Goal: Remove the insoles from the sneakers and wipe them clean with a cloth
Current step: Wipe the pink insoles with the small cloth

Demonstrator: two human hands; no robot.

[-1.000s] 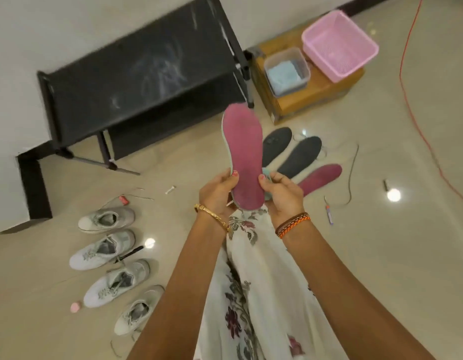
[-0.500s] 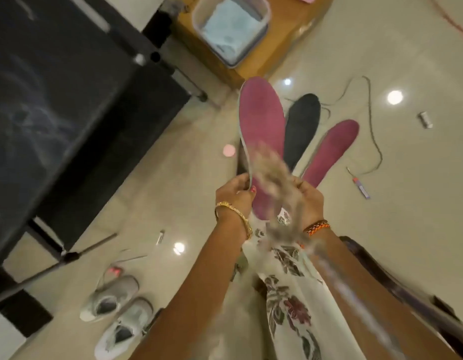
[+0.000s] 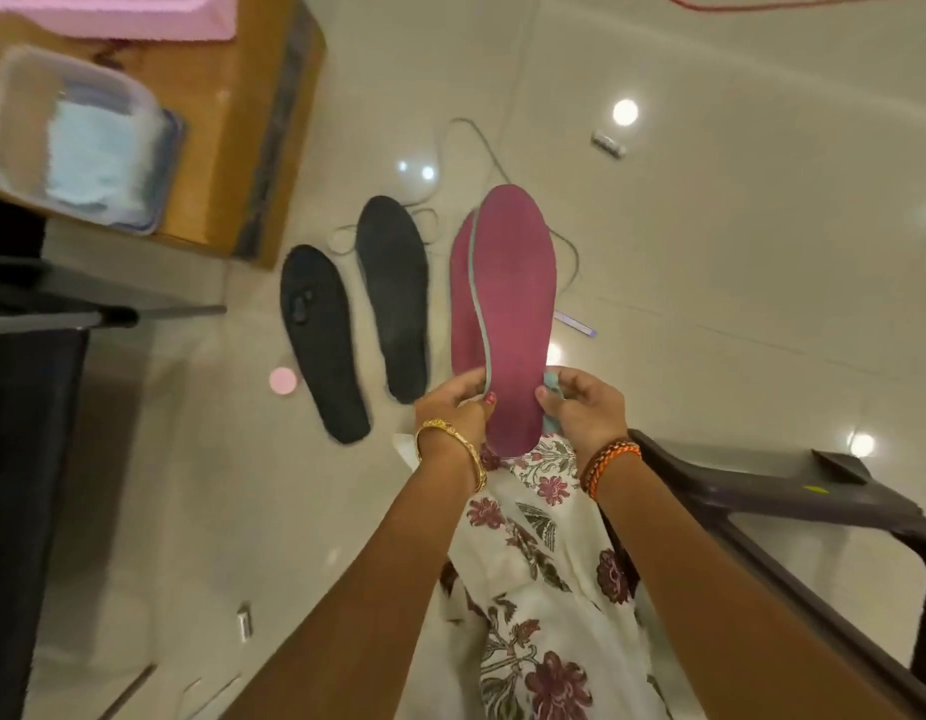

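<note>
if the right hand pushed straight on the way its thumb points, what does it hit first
The right hand has its thumb pointing left across the held magenta insole. Past that surface it would probably meet the left hand, which grips the opposite edge; depth is hard to judge.

Both my arms reach forward, wrists close together. My left hand [image 3: 453, 402] curls its fingers with the thumb pressing inward; my right hand [image 3: 585, 407] mirrors it, thumb pinching toward the fingers.
</note>
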